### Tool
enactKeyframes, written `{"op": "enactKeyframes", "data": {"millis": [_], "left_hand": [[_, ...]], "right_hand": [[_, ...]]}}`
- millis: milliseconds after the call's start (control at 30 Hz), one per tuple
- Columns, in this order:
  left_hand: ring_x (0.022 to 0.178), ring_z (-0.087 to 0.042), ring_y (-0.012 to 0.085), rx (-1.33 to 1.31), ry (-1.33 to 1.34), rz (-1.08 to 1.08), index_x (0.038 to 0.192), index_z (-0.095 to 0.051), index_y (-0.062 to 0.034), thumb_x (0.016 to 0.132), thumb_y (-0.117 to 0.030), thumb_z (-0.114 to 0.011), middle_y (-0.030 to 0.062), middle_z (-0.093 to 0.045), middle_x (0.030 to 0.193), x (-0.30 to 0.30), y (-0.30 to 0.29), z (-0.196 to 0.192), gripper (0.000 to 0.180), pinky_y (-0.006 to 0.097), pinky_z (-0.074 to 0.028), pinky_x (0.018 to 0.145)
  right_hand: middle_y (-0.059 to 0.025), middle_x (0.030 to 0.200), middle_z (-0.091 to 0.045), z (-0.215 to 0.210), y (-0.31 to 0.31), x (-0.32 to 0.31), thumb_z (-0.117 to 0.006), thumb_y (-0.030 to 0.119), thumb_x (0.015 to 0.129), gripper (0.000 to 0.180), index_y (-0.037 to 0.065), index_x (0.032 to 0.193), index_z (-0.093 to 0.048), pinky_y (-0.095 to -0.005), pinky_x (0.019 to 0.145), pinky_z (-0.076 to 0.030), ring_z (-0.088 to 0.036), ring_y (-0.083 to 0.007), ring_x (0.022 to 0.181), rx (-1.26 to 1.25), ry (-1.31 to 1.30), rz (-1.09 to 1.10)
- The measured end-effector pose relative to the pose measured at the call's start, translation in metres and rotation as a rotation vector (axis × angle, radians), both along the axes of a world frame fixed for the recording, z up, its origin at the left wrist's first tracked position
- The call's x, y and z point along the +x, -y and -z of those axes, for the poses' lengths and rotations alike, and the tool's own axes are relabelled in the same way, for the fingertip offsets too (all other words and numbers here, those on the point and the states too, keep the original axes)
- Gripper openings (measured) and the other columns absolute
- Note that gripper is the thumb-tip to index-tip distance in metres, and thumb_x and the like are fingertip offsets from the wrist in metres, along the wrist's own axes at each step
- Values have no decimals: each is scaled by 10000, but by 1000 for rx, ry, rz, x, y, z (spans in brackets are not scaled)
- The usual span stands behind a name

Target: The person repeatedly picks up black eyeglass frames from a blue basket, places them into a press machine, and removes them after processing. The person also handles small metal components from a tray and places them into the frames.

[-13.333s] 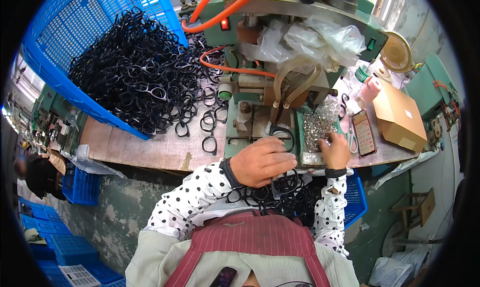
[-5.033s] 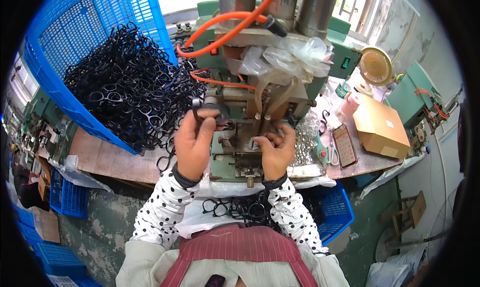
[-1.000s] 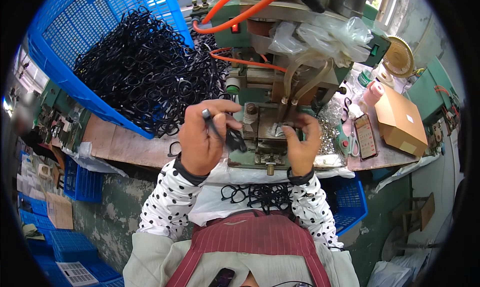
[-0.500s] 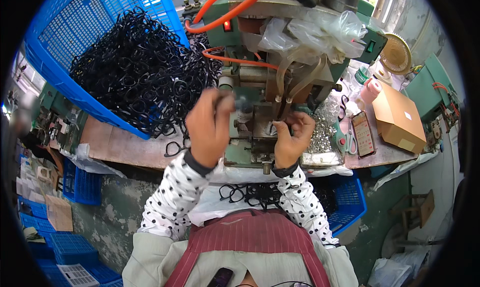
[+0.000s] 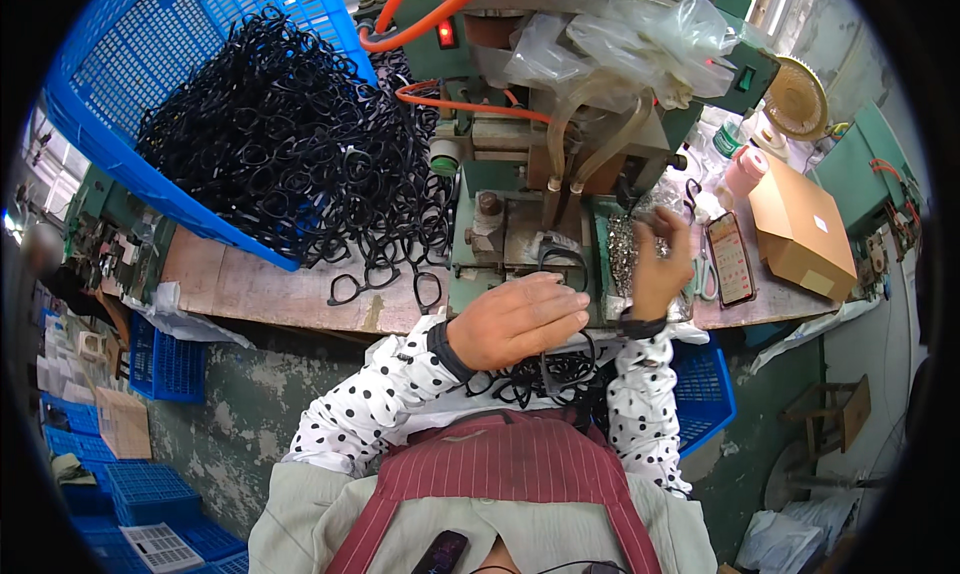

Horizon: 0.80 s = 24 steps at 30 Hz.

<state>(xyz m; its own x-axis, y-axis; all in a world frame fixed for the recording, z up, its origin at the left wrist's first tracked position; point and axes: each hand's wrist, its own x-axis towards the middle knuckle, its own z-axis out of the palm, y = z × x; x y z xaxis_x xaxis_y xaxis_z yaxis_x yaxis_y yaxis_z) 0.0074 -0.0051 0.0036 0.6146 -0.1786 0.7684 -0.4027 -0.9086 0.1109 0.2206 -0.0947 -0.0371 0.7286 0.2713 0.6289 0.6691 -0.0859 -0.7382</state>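
My left hand [image 5: 520, 322] is palm down in front of the press machine, closed on a black eyeglass frame [image 5: 566, 252]. One rim of that frame sits at the metal fixture [image 5: 522, 242] under the machine's tubes, and the other hangs below my fingers, over my lap. My right hand [image 5: 662, 272] is raised at the edge of a tray of small shiny metal parts [image 5: 622, 254]. Its thumb and fingertips are curled toward each other; anything pinched there is too small to make out. More black eyeglass frames [image 5: 500, 382] lie on the white cloth across my lap.
A tilted blue crate [image 5: 190, 219] spills a heap of black eyeglass frames [image 5: 270, 144] onto the table at left. Right of the tray are scissors [image 5: 706, 277], a phone [image 5: 731, 259], a pink bottle [image 5: 744, 172] and a cardboard box [image 5: 800, 229]. Orange hoses [image 5: 430, 24] hang above.
My left hand has come down and right, from beside the heap to the front of the fixture, where a frame now shows in it. My right hand has moved right, from the fixture to the parts tray.
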Motion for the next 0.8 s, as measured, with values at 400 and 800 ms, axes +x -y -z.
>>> {"op": "enactKeyframes", "data": {"millis": [400,800], "left_hand": [[1039,-621,308,-68,-34,22,1162,-611,-17,788,-33,-658,142,-605,1262,3,-2,7,378,453,-496,954],[881,-574,274,-214,68,-736,992,-683,-69,714,0,-663,86,-620,979,-54,-22,74,288,386,-445,763]], "right_hand": [[-125,875,-639,54,49,39,-702,196,811,155,74,898,-664,-444,680,-485,-624,-343,783,-712,197,147],[-129,815,-665,59,45,32,-612,129,912,83,60,947,-641,-390,657,-493,-636,-314,745,-251,-21,143]]}}
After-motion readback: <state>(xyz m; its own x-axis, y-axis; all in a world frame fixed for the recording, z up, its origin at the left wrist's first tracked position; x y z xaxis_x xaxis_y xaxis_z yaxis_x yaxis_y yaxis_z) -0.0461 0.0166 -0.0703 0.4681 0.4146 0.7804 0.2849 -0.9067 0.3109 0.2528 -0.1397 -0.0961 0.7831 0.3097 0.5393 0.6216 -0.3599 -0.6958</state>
